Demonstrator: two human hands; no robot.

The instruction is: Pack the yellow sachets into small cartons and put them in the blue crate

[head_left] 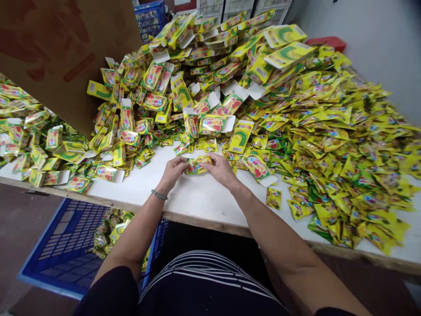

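Note:
Small yellow-green candy packets (198, 165) are stretched between my two hands, just above the white tabletop. My left hand (174, 172), with a bracelet on the wrist, pinches their left end. At the right end, the fingers of my right hand (221, 169) are closed on them. Open and flat yellow cartons (213, 123) lie in a pile just beyond my hands. To the right spreads a large heap of loose yellow packets (332, 140). One carton (258, 166) with its flap open lies right of my right hand.
A tall brown cardboard box (66, 57) stands at the left among cartons. Below the table's front edge (210, 224), a blue crate (62, 250) holds packets. More crates (210, 8) and a red object (327, 43) are at the back.

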